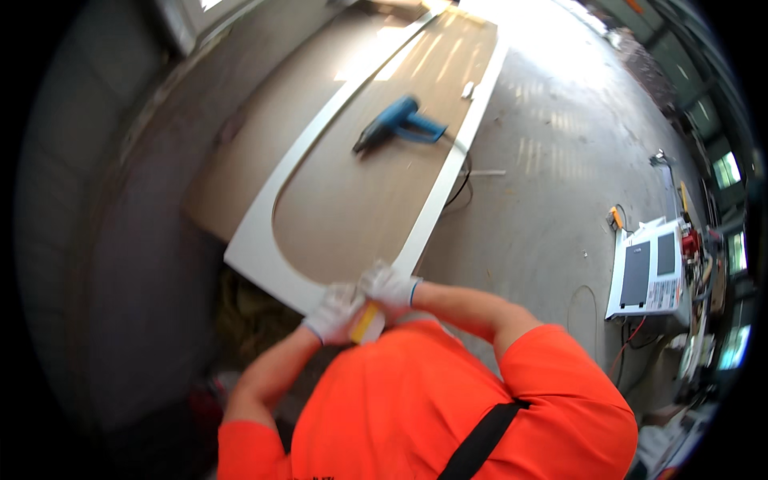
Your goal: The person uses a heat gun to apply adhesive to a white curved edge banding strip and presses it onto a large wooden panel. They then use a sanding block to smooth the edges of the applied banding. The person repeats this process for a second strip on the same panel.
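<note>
White glare washes out the far smooth grey floor (536,216) and pale reflections streak the flat brown table (360,216), while the left side is dim. The white-gloved left hand (334,312) and white-gloved right hand (387,286) look blurred; fisheye distortion curves the edges.

We are looking at a flat-lying white frame (254,240), its rounded opening curving toward us, its length running from seven toward one o'clock; near six o'clock, a blurred yellow-and-white piece (366,323) is slanting, partly hidden.
</note>
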{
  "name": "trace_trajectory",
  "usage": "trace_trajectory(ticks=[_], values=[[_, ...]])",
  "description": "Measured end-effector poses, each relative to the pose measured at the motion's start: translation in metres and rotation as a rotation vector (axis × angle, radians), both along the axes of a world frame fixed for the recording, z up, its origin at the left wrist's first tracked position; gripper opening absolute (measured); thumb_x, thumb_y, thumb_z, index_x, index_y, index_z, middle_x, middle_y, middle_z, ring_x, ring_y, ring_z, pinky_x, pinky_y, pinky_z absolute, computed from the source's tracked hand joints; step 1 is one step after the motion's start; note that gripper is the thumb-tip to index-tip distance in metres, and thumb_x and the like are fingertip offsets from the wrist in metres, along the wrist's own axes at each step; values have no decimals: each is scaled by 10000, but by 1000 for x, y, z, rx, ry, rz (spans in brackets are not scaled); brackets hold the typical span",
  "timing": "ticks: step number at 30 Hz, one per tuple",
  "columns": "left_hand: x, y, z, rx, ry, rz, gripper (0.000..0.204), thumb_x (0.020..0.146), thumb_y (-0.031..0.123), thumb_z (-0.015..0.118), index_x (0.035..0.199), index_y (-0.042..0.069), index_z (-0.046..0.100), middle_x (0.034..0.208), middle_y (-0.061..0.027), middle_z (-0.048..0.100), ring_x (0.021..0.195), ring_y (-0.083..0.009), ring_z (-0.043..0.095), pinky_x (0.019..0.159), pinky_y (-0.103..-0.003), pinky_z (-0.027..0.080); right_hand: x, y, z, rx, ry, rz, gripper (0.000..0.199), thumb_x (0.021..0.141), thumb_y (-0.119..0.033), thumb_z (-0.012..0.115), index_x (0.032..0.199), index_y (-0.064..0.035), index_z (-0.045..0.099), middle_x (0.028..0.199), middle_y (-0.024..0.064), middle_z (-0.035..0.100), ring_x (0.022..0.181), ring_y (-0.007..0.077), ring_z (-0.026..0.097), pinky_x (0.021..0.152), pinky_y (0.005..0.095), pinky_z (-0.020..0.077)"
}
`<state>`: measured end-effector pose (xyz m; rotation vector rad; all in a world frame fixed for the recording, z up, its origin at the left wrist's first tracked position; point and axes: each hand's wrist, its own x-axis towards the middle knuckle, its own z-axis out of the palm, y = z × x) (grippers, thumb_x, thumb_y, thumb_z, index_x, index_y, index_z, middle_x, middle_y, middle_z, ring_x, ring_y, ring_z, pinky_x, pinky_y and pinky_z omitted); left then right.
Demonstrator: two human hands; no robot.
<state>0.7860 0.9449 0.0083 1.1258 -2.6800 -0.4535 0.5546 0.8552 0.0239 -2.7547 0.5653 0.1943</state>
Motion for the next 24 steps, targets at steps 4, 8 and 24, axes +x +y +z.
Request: trace_trajectory(ticks=[4,8,24], values=[[10,8,1,-49,15,69,777,765,328,831,1433,15,585,1320,-263,600,1272,-476,579,1148,-576,421,-3,6,-2,23,-44,-14,1058,467,-474,989,1348,25,682,1313,206,676,1292,409,642,1229,564,398],[32,11,-9,25,-29,166,841,701,275,859,1431,-13,556,1309,-236,604,1285,-446,584,1189,-550,412,-9,11,-1,5,-68,-57,1130,480,-493,997,1401,58,642,1342,223,664,1316,418,627,1255,578,384],[15,19,-13,30,-8,174,960,676,277,896,1484,-49,493,1537,-315,499,1494,-494,460,1316,-602,302,-53,6,-16,-75,-213,-328,1129,515,-540,1011,1413,23,623,1456,206,605,1442,426,536,1255,573,406]])
